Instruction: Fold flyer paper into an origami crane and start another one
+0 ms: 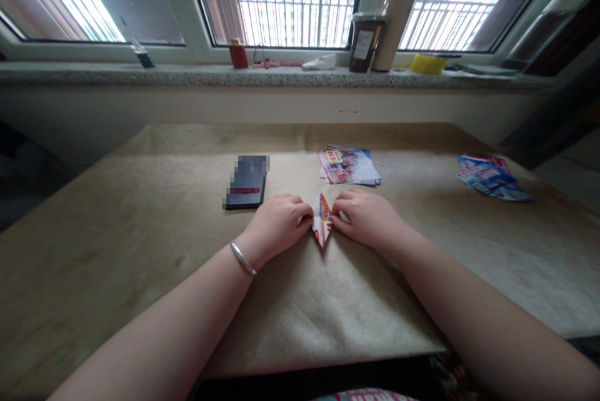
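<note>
Black smartphone (247, 183) just beside it, my left hand (281, 220) pinches the folded printed paper (322, 227) on the table (300, 326); my right hand (363, 217) pinches its opposite edge — presumably to steady it — with blue leaflets (490, 177) well apart, seemingly for working room.

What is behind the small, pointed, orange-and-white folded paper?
Behind the folded paper, slightly right, a stack of pink-and-blue printed paper sheets lies on the tan tabletop. Upper sheets cover most of those beneath, hiding what they show.
</note>
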{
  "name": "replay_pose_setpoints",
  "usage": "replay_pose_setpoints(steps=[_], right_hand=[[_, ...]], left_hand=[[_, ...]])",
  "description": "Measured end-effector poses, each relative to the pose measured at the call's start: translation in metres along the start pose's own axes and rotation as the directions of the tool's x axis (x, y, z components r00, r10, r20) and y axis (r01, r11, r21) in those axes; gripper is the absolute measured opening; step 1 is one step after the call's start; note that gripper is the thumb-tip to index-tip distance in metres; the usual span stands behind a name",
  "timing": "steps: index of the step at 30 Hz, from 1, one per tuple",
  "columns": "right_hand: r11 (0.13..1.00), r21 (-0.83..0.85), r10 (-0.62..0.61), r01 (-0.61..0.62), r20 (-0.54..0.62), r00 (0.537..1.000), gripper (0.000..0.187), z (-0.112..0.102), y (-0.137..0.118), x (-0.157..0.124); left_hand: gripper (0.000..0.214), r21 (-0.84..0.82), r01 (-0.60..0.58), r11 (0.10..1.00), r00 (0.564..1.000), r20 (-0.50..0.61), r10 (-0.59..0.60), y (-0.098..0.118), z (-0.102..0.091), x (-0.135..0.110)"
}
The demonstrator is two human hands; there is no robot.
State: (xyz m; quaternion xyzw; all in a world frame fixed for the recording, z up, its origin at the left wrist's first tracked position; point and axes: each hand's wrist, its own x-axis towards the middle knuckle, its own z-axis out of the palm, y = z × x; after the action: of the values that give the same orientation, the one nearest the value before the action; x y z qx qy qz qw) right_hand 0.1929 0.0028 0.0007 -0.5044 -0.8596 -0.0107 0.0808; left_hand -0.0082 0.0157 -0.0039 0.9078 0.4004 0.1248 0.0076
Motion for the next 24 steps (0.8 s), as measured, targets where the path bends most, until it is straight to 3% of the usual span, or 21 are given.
replay_pose_setpoints(steps=[9,14,18,24], right_hand=[[0.999,0.032,0.004,-0.002,-0.054,0.999,0.028,0.004,0.003,0.002],[0.989,0.131,-0.057,0.064,-0.057,0.997,0.026,0.010,0.003,0.003],[0.974,0.172,-0.139,0.145,-0.051,0.989,0.026,0.012,0.003,0.004],[0.974,0.185,-0.123,0.130,-0.046,0.991,0.027,0.011,0.003,0.003]], left_hand=[[0.016,-0.067,-0.098,0.993,0.995,0.018,0.099,0.004,0.001,0.001],[0.014,-0.091,-0.059,0.994,0.998,-0.020,0.058,0.004,0.003,0.000],[0.020,-0.082,0.046,0.996,0.999,-0.014,-0.047,0.003,0.006,-0.001],[0.020,-0.056,0.074,0.996,0.997,0.029,-0.072,0.003,0.005,-0.002]])
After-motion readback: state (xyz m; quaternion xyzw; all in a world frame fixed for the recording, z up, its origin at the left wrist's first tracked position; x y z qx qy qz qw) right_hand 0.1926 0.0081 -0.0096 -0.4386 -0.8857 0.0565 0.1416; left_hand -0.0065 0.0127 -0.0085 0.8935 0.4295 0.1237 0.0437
